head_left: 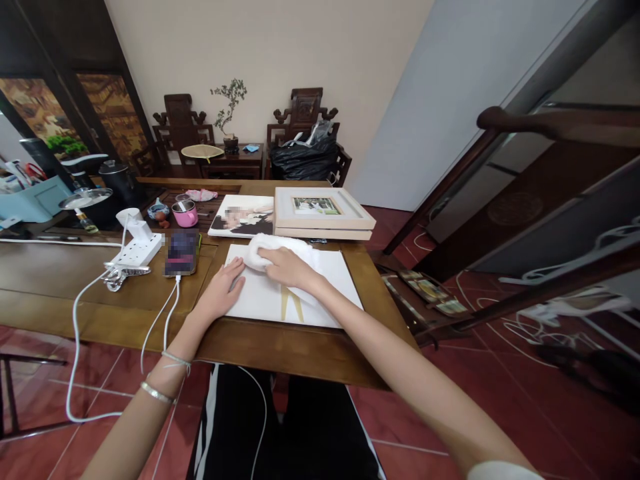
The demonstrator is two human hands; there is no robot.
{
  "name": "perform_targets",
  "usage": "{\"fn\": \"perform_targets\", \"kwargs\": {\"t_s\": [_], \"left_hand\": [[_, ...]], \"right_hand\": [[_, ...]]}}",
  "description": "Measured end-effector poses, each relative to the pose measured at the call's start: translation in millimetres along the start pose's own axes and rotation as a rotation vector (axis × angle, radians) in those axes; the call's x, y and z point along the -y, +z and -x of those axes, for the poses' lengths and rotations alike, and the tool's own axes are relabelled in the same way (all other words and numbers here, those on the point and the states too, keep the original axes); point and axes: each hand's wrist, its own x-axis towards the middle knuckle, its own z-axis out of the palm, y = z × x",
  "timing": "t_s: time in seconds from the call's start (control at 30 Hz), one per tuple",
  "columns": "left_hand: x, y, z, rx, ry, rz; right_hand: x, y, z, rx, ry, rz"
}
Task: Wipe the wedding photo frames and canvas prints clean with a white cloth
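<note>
A white flat panel (325, 280) lies on the wooden table (100, 293) in front of me. My left hand (220, 290) rests flat on the panel's left edge, fingers stretched out. My right hand (287, 265) presses a crumpled white cloth (273, 247) onto the panel near its far edge, fingers curled over the cloth. Behind the panel stand stacked light picture frames (323, 212) and a flat photo print (243, 217).
A phone (181, 252) on a white cable, a white power strip (136, 252), a pink cup (185, 213) and kettles (117, 179) sit to the left. Dark carved chairs (300, 127) and a black bag stand behind. A wooden frame leans at the right.
</note>
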Motion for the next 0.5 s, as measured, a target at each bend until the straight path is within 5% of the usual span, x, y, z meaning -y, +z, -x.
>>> {"fn": "perform_targets", "kwargs": {"t_s": [0.27,0.5], "left_hand": [[-1.3,-2.8,-1.0,-0.044,0.038,-0.011],[5.0,1.6,0.7,-0.035,0.026,-0.021]], "right_hand": [[16.6,8.5,-54.2,-0.027,-0.070,-0.115],[-16.8,-19.1,-38.6,0.033,0.034,-0.161]]}}
